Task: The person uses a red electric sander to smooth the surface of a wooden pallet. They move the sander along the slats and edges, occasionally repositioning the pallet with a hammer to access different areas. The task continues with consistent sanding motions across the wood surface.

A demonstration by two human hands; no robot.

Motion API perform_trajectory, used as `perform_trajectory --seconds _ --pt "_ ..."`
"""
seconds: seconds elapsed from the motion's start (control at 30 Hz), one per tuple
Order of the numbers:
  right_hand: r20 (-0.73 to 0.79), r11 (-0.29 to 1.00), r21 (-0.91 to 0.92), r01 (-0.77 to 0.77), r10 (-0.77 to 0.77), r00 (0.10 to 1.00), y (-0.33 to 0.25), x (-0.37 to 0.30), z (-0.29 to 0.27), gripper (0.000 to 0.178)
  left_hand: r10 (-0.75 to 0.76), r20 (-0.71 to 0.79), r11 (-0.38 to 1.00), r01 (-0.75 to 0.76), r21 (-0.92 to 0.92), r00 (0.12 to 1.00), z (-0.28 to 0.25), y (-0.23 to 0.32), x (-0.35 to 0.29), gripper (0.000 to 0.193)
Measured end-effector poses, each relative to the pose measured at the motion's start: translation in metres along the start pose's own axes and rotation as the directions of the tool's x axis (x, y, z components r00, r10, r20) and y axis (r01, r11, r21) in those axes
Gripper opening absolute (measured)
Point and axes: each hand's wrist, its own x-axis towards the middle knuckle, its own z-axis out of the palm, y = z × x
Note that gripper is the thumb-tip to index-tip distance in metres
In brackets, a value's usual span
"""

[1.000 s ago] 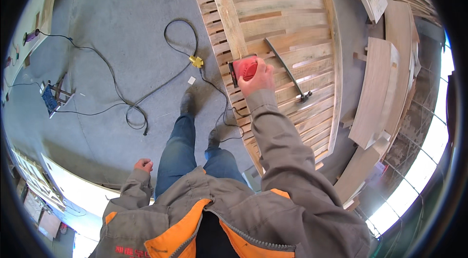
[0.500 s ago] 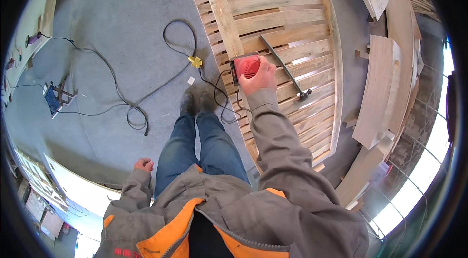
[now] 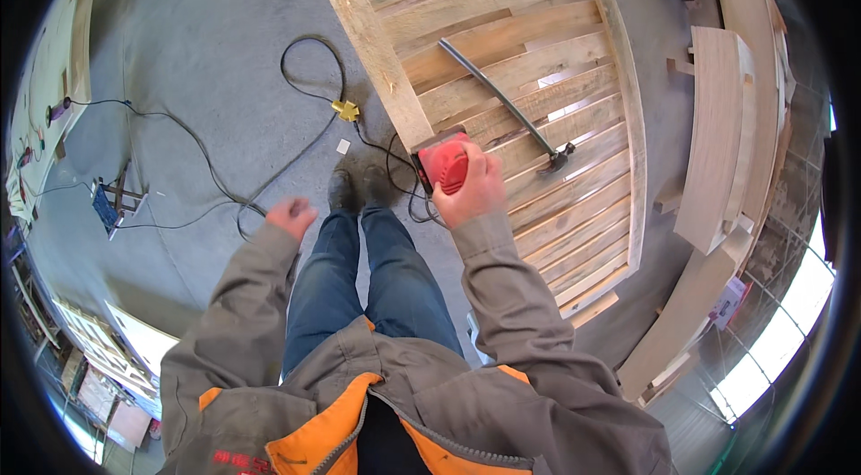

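On the near end of a wide, pale board [image 3: 368,35], which forms the left side of a slatted wooden frame [image 3: 511,31], sits a red sander [image 3: 439,156] with a dark flat base. The person's right hand [image 3: 473,192] grips its rounded top from behind, the thumb on the left side and the fingers wrapped over the right; just how the base meets the wood is hidden from this angle. The left hand [image 3: 292,217] hangs in front of the left thigh, well apart from the frame; it is blurred, its fingers seem loosely bent, and whether it is closed cannot be told. To the right of the sander, a hammer [image 3: 499,95] lies slantwise across the slats, its dark head toward the person and its handle pointing up and left. On the grey floor, a black cable [image 3: 206,161] winds in loops and joins a yellow socket block [image 3: 345,111], with a small white card [image 3: 343,147] near it. Dark boots [image 3: 357,186] stand side by side next to more cable coils. Farther left is a low stool with a blue seat [image 3: 106,208]; over on the right, curved wooden panels [image 3: 711,134] are stacked lengthwise.
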Motion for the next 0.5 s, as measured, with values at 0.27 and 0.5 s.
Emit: perform_trajectory --seconds 0.27,0.5 --pt "-0.058 0.996 0.002 -0.091 0.091 0.994 0.028 -0.050 -0.012 0.077 0.454 -0.188 0.890 -0.432 0.147 0.871 0.038 0.199 0.123 0.052" --pt "-0.116 0.993 0.016 -0.116 0.117 0.986 0.045 -0.059 -0.013 0.078 0.556 -0.120 0.790 -0.478 0.383 0.823 0.038 0.216 0.150 0.034"
